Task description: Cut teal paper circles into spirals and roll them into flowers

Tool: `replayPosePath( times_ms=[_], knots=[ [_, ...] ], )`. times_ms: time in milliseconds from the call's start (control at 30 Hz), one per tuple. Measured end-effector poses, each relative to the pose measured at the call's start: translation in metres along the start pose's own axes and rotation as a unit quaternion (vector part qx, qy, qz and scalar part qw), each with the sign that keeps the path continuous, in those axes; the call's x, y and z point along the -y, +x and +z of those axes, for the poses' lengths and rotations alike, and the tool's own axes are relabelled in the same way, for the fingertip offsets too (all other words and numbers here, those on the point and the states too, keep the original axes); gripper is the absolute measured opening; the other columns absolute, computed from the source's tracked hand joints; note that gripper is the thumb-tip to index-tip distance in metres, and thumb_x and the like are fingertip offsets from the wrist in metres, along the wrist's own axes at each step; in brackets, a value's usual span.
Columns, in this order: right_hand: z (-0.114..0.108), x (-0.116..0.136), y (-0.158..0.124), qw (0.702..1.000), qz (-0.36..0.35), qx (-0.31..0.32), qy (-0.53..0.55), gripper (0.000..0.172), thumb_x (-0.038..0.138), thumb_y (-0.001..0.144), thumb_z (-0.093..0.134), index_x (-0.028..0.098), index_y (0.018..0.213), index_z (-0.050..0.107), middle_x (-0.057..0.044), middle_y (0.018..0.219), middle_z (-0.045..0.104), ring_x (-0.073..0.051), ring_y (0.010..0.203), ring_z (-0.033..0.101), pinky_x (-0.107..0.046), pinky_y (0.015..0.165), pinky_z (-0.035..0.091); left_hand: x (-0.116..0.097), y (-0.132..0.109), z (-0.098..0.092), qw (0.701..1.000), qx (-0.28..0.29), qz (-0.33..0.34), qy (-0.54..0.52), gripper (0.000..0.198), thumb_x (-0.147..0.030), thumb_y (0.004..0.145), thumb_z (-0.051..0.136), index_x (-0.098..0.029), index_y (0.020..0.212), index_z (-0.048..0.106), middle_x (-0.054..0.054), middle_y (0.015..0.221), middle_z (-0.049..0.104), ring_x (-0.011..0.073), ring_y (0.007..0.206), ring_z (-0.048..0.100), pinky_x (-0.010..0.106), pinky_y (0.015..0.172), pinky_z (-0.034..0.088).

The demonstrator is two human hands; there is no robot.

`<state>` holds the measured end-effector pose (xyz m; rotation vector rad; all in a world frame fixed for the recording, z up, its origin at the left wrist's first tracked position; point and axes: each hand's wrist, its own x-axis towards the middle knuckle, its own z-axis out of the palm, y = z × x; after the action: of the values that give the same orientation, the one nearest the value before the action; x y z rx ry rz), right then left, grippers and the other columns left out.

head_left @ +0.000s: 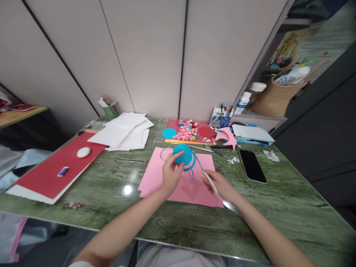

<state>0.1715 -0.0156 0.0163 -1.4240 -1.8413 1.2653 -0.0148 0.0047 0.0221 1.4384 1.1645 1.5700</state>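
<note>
Your left hand (171, 174) pinches the blue disc (187, 152) between thumb and fingers, above the far middle of the pink paper (154, 174). Your right hand (221, 184), apart from the left, is closed around the white-handled scissors (210, 182) over the pink paper's right part, blades pointing toward the disc; whether the blades are parted is too small to tell. A narrow blue strip (194, 161) curls off the disc's edge; its join is hard to make out.

To trim cleanly, I'd hold the scissors steady and turn the disc into them with your left hand, taking short, overlapping snips. Keep your left fingertips behind the cutting line, and let the strip hang clear of the blades. A light pinch should serve best; thin paper like this probably creases easily.
</note>
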Motion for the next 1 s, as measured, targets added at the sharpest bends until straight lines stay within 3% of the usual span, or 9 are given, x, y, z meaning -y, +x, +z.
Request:
replayPosePath(
  times_ms=[233,567,1000],
  knots=[
    [0.0,0.0041,-0.0003,1.0,0.004,0.011,0.023,0.034,0.044,0.083,0.045,0.019,0.06,0.039,0.006,0.046,0.042,-0.009,0.042,0.041,-0.022,0.046,0.032,0.002,-0.0007,-0.0011,1.0,0.003,0.012,0.023,0.032,-0.017,0.072,0.055,-0.019,0.104,0.061,0.004,0.084,0.055,0.0126,0.073,0.05,0.024,0.065,0.042],
    [0.001,-0.0042,-0.0003,0.996,-0.006,0.047,0.073,0.034,0.044,0.084,0.043,0.018,0.062,0.041,0.005,0.049,0.044,-0.008,0.041,0.041,-0.021,0.043,0.031,0.0055,-0.0002,-0.0026,0.999,0.0,0.012,0.037,0.033,-0.016,0.073,0.055,-0.02,0.106,0.06,0.004,0.088,0.055,0.0134,0.075,0.049,0.024,0.066,0.041],
    [0.0,0.0024,-0.0015,0.995,-0.02,0.035,0.091,0.035,0.044,0.085,0.043,0.018,0.061,0.041,0.005,0.049,0.042,-0.007,0.041,0.04,-0.021,0.044,0.032,0.0038,-0.0003,-0.002,0.999,0.009,0.009,0.031,0.034,-0.016,0.073,0.055,-0.02,0.106,0.059,0.006,0.091,0.057,0.0154,0.082,0.051,0.026,0.07,0.043]
  ],
)
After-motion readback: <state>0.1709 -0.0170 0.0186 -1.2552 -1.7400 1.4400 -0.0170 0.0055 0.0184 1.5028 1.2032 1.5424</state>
